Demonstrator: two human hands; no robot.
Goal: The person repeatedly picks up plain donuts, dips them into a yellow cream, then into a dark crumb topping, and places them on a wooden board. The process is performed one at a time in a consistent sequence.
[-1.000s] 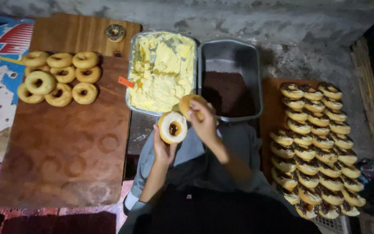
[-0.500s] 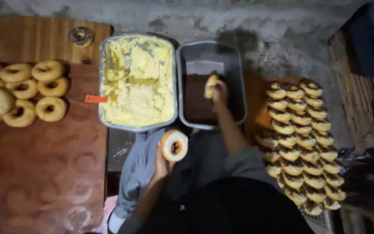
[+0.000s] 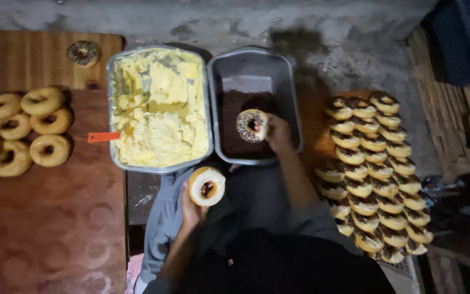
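Over the dark sprinkle tray (image 3: 286, 81), the right hand (image 3: 276, 132) has its fingers clamped on a sprinkle-coated doughnut (image 3: 251, 125). Nearer the body, left hand (image 3: 190, 209) fingers grip a cream-topped doughnut (image 3: 206, 186).

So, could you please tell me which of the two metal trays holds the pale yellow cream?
The left tray, beside the wooden board; the right tray holds dark sprinkles instead.

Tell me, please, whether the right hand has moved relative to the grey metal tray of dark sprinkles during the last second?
Yes. The right hand went from near the body forward over the grey metal tray, holding a sprinkle-coated doughnut half.
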